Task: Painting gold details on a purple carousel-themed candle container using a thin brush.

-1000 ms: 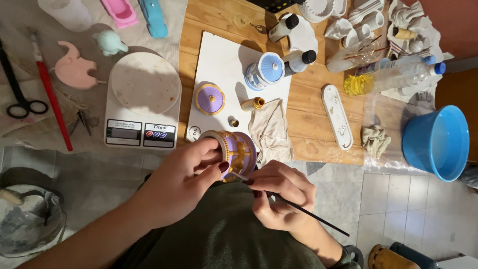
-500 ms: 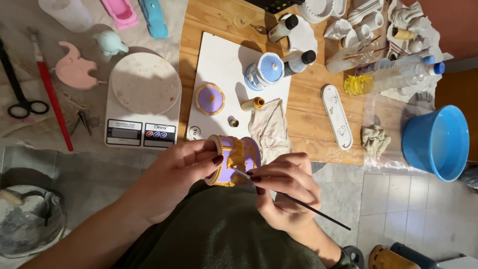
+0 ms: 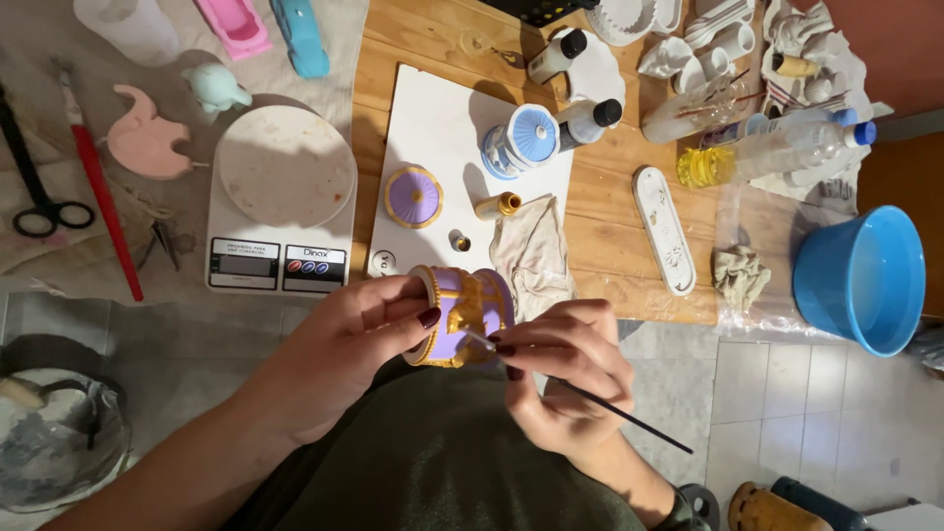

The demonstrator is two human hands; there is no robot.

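Note:
My left hand (image 3: 344, 349) grips a small round purple pot with gold trim (image 3: 462, 315), tilted on its side over my lap. My right hand (image 3: 565, 369) pinches a thin black paintbrush (image 3: 610, 411), and its tip touches the pot's purple side. On the white board (image 3: 433, 128) ahead lies the pot's purple and gold lid (image 3: 413, 197). Beside the lid are a small gold paint bottle (image 3: 500, 206), its loose cap (image 3: 459, 241) and a stained rag (image 3: 531, 254).
A white kitchen scale (image 3: 280, 197) stands left of the board. Scissors (image 3: 34, 187), a red-handled tool (image 3: 98, 187) and pink and mint figurines lie further left. White bottles, a blue and white pot (image 3: 521, 138) and plastic bottles crowd the back; a blue bowl (image 3: 865, 280) sits right.
The pot has turned a little in my left hand and sits slightly lower. My right hand has shifted the brush tip across the pot's side.

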